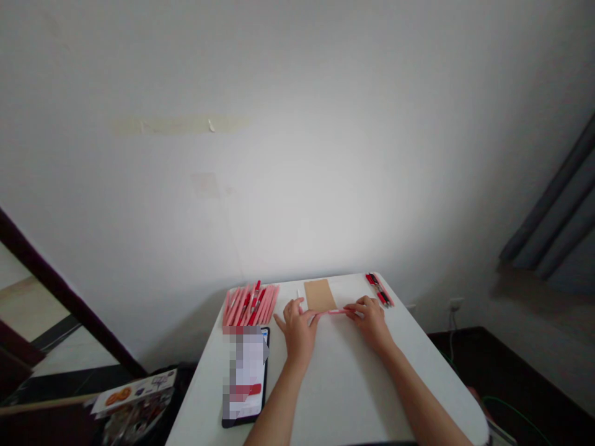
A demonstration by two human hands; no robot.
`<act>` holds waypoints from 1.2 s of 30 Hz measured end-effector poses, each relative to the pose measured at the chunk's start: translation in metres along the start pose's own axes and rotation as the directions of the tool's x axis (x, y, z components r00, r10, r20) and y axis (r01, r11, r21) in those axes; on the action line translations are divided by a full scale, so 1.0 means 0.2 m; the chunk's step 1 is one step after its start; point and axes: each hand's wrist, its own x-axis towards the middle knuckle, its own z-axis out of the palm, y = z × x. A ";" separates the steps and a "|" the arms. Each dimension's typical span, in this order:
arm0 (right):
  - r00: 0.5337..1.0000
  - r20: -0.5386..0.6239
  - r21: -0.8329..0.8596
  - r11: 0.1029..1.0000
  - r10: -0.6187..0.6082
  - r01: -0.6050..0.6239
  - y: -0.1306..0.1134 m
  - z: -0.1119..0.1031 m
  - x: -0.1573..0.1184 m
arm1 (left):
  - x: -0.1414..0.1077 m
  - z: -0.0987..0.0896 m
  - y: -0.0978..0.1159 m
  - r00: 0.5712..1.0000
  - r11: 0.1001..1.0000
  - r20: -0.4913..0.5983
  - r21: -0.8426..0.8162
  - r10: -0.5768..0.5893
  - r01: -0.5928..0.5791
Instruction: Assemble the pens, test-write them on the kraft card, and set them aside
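Note:
A slim pink pen (335, 311) lies level between my two hands, just in front of a tan card (320, 295). My left hand (299, 327) pinches its left end, with the other fingers lifted. At the opposite end, my right hand (370, 321) grips the pen between thumb and fingers. A thin white stick-like thing (299, 294) shows behind my left hand; its lower part is hidden. Left of my hands lies a spread of pink and red pens (250, 305). Several red and black pens (379, 290) lie beyond my right hand.
A phone (245, 378) with a lit, partly blurred screen lies left of my left forearm on the white table (344, 396). The wall (297, 173) rises behind the table's far edge. A box (134, 391) sits low at the left; a socket (456, 303) is at the right.

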 end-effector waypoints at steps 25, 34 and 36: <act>0.991 -0.115 0.000 0.998 0.068 -0.068 0.01 0.00 0.00 | -0.02 0.03 -0.01 0.999 0.997 0.013 0.062 0.051 -0.052; 0.990 -0.113 -0.005 0.996 0.089 -0.090 0.01 0.00 0.00 | -0.02 0.02 0.00 0.998 0.996 0.040 0.072 0.049 -0.052; 0.990 -0.101 -0.006 0.995 0.101 -0.102 0.01 0.00 0.00 | -0.02 0.03 -0.01 0.998 0.996 0.030 0.067 0.058 -0.060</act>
